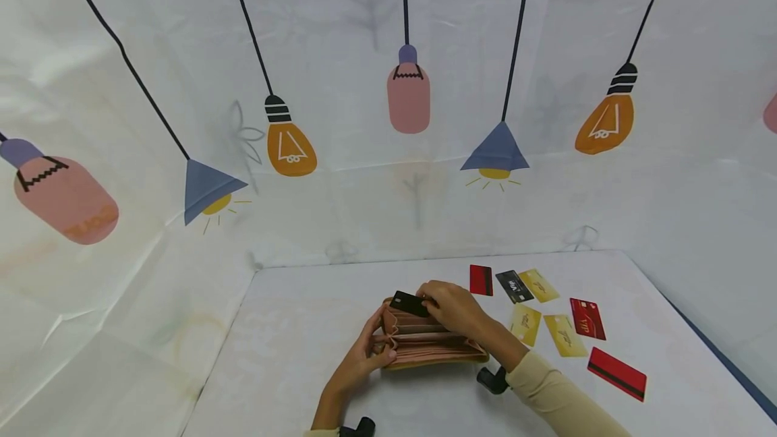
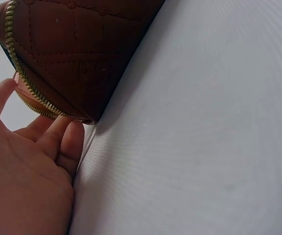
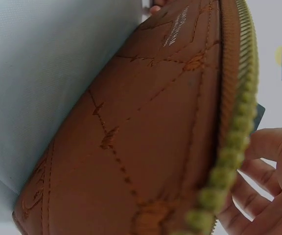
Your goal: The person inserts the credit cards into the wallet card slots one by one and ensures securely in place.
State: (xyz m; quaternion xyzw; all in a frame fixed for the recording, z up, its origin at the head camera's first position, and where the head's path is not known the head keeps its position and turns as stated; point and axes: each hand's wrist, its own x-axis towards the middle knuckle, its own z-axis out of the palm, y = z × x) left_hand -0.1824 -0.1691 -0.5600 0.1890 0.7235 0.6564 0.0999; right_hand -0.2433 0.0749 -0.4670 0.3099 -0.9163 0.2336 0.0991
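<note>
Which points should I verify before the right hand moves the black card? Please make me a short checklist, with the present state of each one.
1. Brown zip-around wallet unzipped, inner compartments exposed: ok.
2. Wallet steadied: ok, the left hand grips its left end.
3. Black card held: ok, the right hand pinches it at the wallet's far side.
4. Black card lined up with one slot: cannot tell, the fingers hide part of it.
5. Loose cards facing the same way: not ok, the red VIP card shows its printed face, the nearest red card its dark stripe.
</note>
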